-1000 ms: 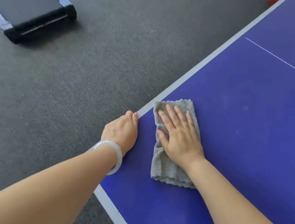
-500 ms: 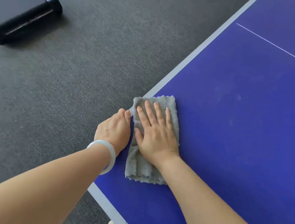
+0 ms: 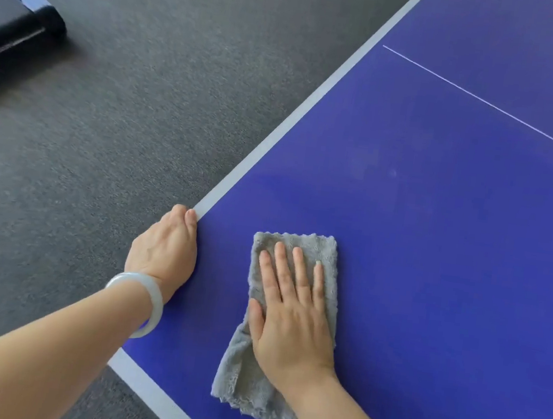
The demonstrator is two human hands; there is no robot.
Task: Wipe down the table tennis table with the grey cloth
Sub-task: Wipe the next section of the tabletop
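Observation:
The blue table tennis table [image 3: 442, 255] fills the right side, its near-left corner below my arms. A folded grey cloth [image 3: 329, 251] lies flat on it near the left edge. My right hand [image 3: 293, 325] presses down on the cloth, palm flat and fingers spread, hiding its middle. My left hand [image 3: 161, 251] rests on the table's white side border, with its fingers curled over the edge. A strip of bare blue surface separates my left hand from the cloth.
Dark grey carpet [image 3: 123, 116] lies left of the table. A black, flat machine with a blue rail [image 3: 13, 27] sits on the floor at the upper left. A thin white line [image 3: 487, 104] crosses the table. A pale bangle [image 3: 152, 302] circles my left wrist.
My right hand slid the cloth left until it touched my left hand, then back right and slightly nearer. My left hand has stayed on the table edge.

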